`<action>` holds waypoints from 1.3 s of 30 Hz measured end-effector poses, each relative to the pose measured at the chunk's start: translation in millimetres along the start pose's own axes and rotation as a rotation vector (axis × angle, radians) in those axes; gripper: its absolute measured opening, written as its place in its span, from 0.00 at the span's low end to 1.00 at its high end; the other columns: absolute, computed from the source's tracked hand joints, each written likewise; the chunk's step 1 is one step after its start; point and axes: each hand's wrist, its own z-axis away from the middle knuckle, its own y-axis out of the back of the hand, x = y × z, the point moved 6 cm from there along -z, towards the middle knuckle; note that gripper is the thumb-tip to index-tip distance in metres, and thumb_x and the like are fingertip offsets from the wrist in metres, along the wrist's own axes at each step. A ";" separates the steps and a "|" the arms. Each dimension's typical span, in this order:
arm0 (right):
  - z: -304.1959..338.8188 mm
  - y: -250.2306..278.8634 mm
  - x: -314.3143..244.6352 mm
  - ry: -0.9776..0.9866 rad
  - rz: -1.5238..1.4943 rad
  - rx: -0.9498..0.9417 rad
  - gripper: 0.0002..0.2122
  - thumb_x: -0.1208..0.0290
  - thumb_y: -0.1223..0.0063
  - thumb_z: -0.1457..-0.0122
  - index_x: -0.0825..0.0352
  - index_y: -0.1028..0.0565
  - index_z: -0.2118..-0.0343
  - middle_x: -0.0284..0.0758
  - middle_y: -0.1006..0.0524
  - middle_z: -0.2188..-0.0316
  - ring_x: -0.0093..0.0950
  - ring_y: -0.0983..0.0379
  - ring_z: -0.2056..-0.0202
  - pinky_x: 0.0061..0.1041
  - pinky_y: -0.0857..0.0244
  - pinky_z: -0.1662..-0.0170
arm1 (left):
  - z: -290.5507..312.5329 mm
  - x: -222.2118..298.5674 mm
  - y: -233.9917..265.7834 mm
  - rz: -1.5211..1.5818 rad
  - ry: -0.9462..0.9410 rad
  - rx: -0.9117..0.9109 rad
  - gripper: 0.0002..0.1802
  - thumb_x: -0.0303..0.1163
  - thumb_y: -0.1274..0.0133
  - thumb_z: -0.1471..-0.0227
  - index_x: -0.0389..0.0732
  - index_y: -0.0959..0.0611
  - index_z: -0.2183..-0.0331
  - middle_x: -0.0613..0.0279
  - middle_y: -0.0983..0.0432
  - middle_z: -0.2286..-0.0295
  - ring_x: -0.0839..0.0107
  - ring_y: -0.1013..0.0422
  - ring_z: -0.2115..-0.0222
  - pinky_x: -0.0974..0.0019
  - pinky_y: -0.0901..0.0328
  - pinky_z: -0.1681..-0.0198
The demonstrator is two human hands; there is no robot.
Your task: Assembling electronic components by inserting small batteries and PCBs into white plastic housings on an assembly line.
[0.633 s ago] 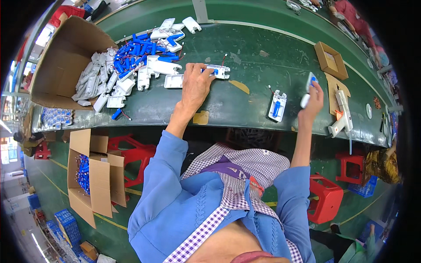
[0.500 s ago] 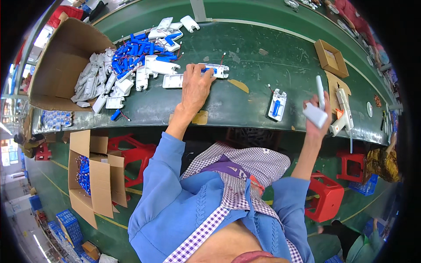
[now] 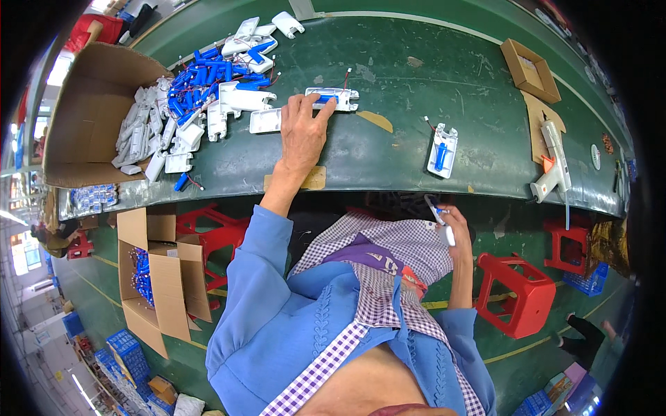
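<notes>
From my remote end I've got a green table (image 3: 374, 166) spanning the width. Open carton (image 3: 76, 118) at left, mouth facing the work, probably so the white shells (image 3: 142, 132) stay reachable. Glue gun (image 3: 555, 156) at right, handle toward the near edge, likely for easy pickup. Left hand (image 3: 304, 135): fingertips on a white casing (image 3: 345, 100) lying on the table, likely steadying it; can't tell whether that grip closes round it. Right hand (image 3: 456, 229): off the table's near edge, grip closed on a white piece (image 3: 447, 234), reason unclear. Second casing (image 3: 451, 145) lies face up, right of the first, blue cell (image 3: 440, 157) exposed. Smallest: lettering on purple cloth (image 3: 378, 253), unreadable to me; no casing labels legible.
</notes>
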 end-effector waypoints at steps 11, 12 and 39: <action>29.1 -67.2 -79.6 0.289 0.844 -0.403 0.20 0.66 0.43 0.49 0.72 0.29 0.55 0.48 0.23 0.68 0.36 0.24 0.67 0.31 0.32 0.63 | -18.8 11.7 3.6 0.022 0.025 -0.023 0.21 0.34 0.41 0.59 0.42 0.23 0.59 0.59 0.30 0.62 0.60 0.36 0.59 0.57 0.42 0.59; 41.3 -80.0 -94.7 0.318 0.706 -0.498 0.20 0.67 0.43 0.48 0.71 0.29 0.55 0.46 0.23 0.69 0.31 0.24 0.69 0.28 0.31 0.65 | -23.5 11.3 5.1 -0.005 0.012 -0.017 0.22 0.35 0.40 0.60 0.42 0.23 0.59 0.58 0.30 0.61 0.60 0.36 0.57 0.56 0.42 0.57; 50.7 -27.9 -40.1 0.383 0.717 -0.048 0.23 0.71 0.40 0.54 0.68 0.31 0.53 0.41 0.26 0.63 0.29 0.28 0.63 0.25 0.35 0.59 | 31.1 78.4 37.3 1.256 0.624 -0.361 0.32 0.30 0.33 0.64 0.33 0.29 0.56 0.60 0.27 0.65 0.74 0.30 0.64 0.71 0.35 0.59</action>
